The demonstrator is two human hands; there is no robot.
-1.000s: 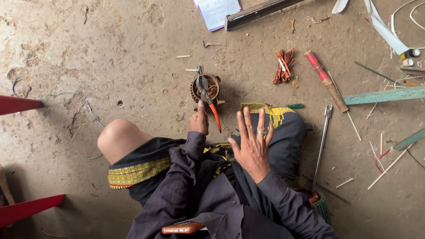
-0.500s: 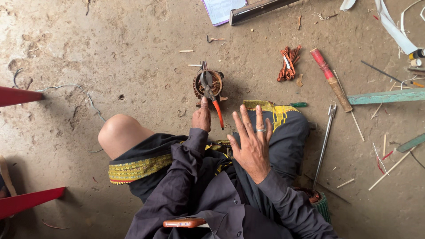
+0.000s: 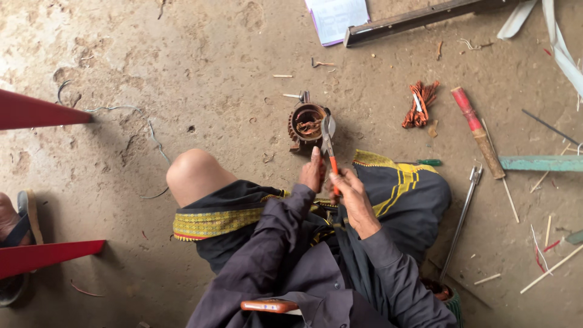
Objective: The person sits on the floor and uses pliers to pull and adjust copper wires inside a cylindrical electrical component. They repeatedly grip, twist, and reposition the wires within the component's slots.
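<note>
Both hands grip orange-handled pliers point(image 3: 328, 146), left hand point(image 3: 313, 172) and right hand point(image 3: 352, 195) closed round the handles, jaws in the motor stator point(image 3: 307, 127) at twelve o'clock; a slip could likely nick copper windings or tip it.

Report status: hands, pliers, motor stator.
Left hand and right hand both on the orange-handled pliers. Plier nose in the stator copper windings. Nothing blocking.
</note>
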